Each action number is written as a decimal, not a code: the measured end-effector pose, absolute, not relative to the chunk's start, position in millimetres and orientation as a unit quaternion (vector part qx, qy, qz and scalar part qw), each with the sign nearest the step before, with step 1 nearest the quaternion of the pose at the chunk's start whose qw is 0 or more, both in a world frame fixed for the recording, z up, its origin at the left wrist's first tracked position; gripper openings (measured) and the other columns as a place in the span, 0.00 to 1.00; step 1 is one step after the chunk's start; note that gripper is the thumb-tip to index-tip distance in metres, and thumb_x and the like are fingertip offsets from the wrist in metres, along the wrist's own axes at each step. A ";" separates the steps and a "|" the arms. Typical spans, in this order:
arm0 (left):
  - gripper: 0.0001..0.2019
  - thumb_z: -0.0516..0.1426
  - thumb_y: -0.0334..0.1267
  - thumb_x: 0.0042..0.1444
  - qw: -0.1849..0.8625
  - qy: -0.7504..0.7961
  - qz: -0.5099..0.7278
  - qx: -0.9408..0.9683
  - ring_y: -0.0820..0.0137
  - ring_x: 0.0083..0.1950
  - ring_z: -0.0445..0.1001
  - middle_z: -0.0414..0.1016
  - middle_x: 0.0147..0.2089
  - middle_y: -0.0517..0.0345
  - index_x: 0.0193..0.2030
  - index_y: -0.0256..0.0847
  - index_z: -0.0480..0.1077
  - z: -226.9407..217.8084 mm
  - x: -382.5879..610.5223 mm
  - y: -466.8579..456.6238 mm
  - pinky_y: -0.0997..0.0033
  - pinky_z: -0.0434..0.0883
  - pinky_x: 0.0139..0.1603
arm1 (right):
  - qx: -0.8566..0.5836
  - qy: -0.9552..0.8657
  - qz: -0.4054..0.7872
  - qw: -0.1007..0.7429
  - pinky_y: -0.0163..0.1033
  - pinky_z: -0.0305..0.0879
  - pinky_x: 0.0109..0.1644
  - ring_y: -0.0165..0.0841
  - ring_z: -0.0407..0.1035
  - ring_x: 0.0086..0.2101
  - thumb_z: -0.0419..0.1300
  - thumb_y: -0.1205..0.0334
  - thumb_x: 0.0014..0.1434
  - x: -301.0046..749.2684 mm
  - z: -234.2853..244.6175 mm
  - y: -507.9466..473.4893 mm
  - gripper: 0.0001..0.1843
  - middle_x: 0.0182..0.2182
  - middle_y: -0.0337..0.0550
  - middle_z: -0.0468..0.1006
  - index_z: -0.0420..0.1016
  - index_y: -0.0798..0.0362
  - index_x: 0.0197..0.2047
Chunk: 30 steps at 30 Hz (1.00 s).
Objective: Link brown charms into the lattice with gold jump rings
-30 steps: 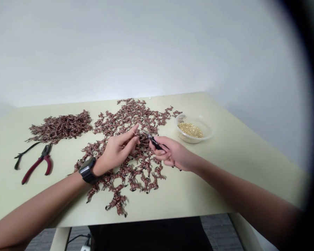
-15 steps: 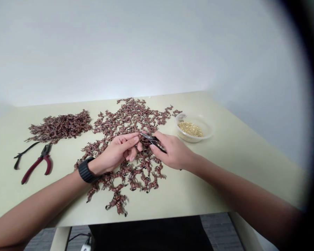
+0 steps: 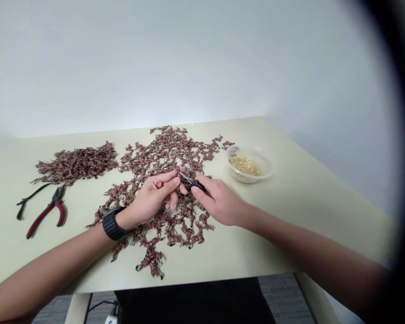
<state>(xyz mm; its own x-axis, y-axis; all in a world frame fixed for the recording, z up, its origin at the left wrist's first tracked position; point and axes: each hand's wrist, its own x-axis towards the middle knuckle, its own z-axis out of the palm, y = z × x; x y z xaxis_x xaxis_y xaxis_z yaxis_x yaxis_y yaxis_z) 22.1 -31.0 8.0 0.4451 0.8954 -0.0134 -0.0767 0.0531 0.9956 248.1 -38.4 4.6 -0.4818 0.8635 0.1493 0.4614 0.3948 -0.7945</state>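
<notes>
While the right hand (image 3: 219, 203) closes around the dark handles of a pair of small pliers (image 3: 190, 180), the tool's metal nose points left and meets the fingertips of the left hand (image 3: 151, 198), just above the middle of a pale green table (image 3: 307, 193). The left hand's thumb and forefinger are drawn together at the pliers' tip and its other fingers curl under; whether they pinch a piece cannot be told, as anything there is too small to see. A black wristwatch (image 3: 112, 223) sits on the left wrist. Both hands hover over a loose spread of small brown figures (image 3: 165, 155), which reaches from the table's far edge almost to its near edge, a few stragglers lying closest to the person. A second, denser pile (image 3: 77, 164) of the same brown pieces lies well apart toward the far left corner. Near the left edge rest red-handled pliers (image 3: 47, 211) with their handles apart, and a slim black tool (image 3: 30, 198) lies just beside them. To the right of the spread, a clear plastic bowl (image 3: 246, 179) holds gold-coloured bits (image 3: 245, 165).
</notes>
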 end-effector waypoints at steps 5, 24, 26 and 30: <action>0.26 0.54 0.42 0.71 0.349 0.406 0.353 0.767 0.76 0.23 0.72 0.79 0.33 0.57 0.74 0.41 0.62 -1.6 14.6 -31.0 0.75 0.73 0.29 | -0.392 -0.576 0.663 0.275 0.33 0.40 0.23 0.26 0.44 0.22 0.48 0.43 0.71 239.9 9.6 -44.1 0.20 0.25 0.32 0.54 0.62 0.50 0.36; 0.26 0.58 0.43 0.69 0.619 0.362 0.378 0.586 0.82 0.22 0.68 0.81 0.47 0.48 0.72 0.43 0.64 8.0 11.9 -16.3 0.79 0.67 0.24 | -0.435 -0.764 0.357 0.315 0.38 0.51 0.30 0.30 0.57 0.25 0.52 0.47 0.71 249.6 2.1 -31.5 0.15 0.25 0.34 0.65 0.61 0.49 0.38; 0.26 0.60 0.42 0.68 0.658 0.357 0.381 0.543 0.83 0.21 0.67 0.81 0.45 0.50 0.70 0.43 0.66 10.3 12.6 -17.5 0.81 0.65 0.23 | -0.431 -0.788 0.322 0.300 0.39 0.51 0.31 0.31 0.58 0.25 0.51 0.48 0.71 251.2 1.7 -30.9 0.14 0.25 0.34 0.66 0.60 0.48 0.39; 0.25 0.61 0.42 0.66 0.683 0.350 0.369 0.524 0.83 0.21 0.67 0.81 0.44 0.51 0.69 0.42 0.69 10.1 12.3 -18.3 0.82 0.64 0.20 | -0.426 -0.804 0.297 0.289 0.39 0.51 0.32 0.31 0.60 0.25 0.51 0.48 0.72 252.0 0.8 -30.2 0.13 0.26 0.35 0.67 0.62 0.48 0.41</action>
<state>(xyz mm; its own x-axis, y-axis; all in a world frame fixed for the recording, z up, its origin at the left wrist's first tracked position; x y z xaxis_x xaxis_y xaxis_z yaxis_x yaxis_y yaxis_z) 12.3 -18.3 10.1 0.4818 0.8715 -0.0916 -0.1370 0.1781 0.9744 252.0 -30.2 0.8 -0.4696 0.8569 0.2126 0.5139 0.4611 -0.7234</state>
